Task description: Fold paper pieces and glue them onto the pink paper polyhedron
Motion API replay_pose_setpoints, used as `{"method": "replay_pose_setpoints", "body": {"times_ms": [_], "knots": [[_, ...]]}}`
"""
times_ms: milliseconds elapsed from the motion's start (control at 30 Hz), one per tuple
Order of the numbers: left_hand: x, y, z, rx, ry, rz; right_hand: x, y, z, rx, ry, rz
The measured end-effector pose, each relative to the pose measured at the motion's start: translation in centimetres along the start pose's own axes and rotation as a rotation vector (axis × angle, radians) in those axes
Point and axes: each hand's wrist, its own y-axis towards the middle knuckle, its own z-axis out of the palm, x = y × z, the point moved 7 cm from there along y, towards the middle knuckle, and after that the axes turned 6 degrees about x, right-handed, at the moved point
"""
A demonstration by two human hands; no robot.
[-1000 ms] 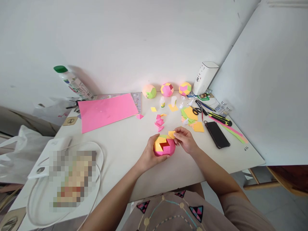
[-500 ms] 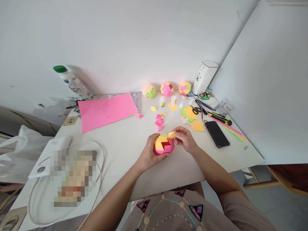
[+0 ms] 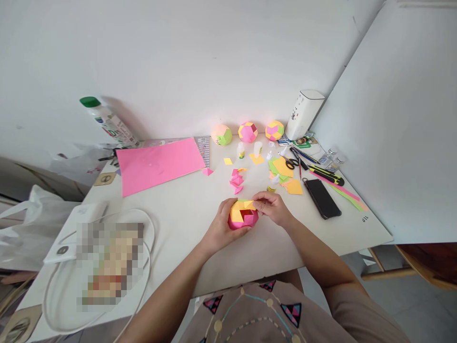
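Observation:
My left hand (image 3: 220, 229) is wrapped around the left side of a pink and yellow paper ball (image 3: 237, 215), thumb along its lower edge. A dark opening shows in the ball's upper right. My right hand (image 3: 273, 207) pinches a yellow paper piece (image 3: 250, 205) against the top right of the ball, above the opening; the fingers partly cover that piece. Just behind my right hand lies a small dark-yellow item (image 3: 271, 189) of unclear kind. Folded pink paper pieces (image 3: 236, 180) lie beyond the ball.
Three finished-looking paper balls (image 3: 247, 132) stand against the wall. Small glue bottles (image 3: 241, 151), paper scraps (image 3: 294, 186), scissors (image 3: 291, 163), cutters (image 3: 325, 175) and a phone (image 3: 323, 199) lie to the right. A pink sheet (image 3: 160, 166) and a white cable (image 3: 152, 247) lie left.
My right hand has moved slightly left and brought the yellow piece down onto the ball. The small dark-yellow item behind that hand now shows. My left hand stays put.

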Motion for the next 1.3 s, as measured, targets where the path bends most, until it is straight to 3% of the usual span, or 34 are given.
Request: {"method": "replay_pose_setpoints", "body": {"times_ms": [300,500,633,867,1067,1300], "knots": [[0.7,0.0,0.2,0.042,0.038,-0.09,0.2,0.0,0.4,0.07,-0.032,-0.016],[0.3,-0.1,0.2,0.047,0.016,-0.052,0.7,0.0,0.2,0.069,-0.073,-0.093],[-0.1,-0.2,-0.4,-0.022,-0.069,-0.068,0.0,0.0,0.1,0.066,0.076,0.014],[-0.3,-0.1,-1.1,-0.009,-0.22,-0.152,-1.1,-0.1,-0.4,0.02,0.263,0.183],[0.5,-0.3,-0.8,0.026,-0.317,-0.252,-1.1,-0.2,-0.1,0.096,0.311,0.226],[0.6,-0.4,-0.2,0.104,-0.357,-0.299,-1.3,-0.1,-0.1,0.053,0.284,0.208]]}}
